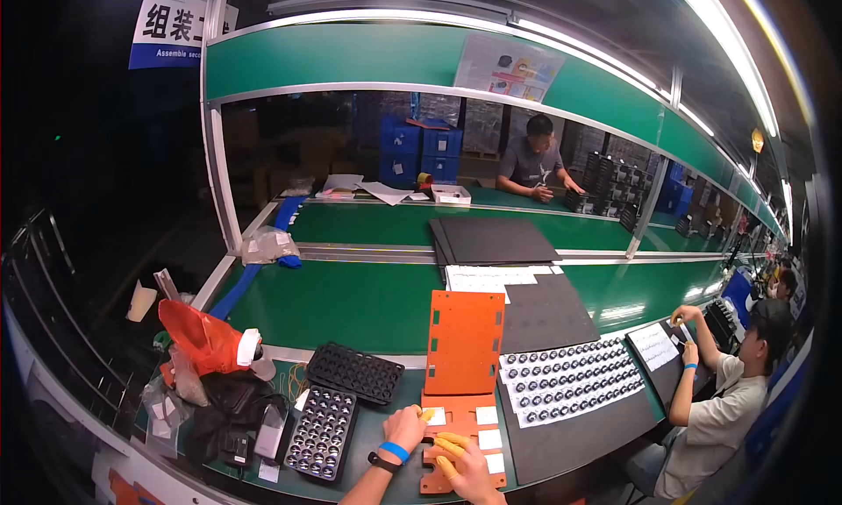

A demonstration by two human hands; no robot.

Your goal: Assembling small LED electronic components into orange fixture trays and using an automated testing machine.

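Observation:
An orange fixture board (pixel 463 340) stands raised behind a flat orange base plate (pixel 458 411), right in front of me. White square cards (pixel 489 438) lie along the base plate's right side, with another at its upper left. My left hand (pixel 405 429) reaches the plate's left edge by that card, its covered fingertips pressed together; what they pinch is too small to make out. Over the lower middle of the plate is my right hand (pixel 468 472), its yellow-covered fingers stretched out and apart. A small dark piece shows between the two hands.
Left of my hands are a black tray of shiny round parts (pixel 321 435) and an empty black tray (pixel 354 373). A red bag (pixel 203 334) lies further left. Rows of round black parts (pixel 574 382) sit on white sheets at right. A co-worker (pixel 732 391) sits beyond; another person (pixel 533 159) works opposite.

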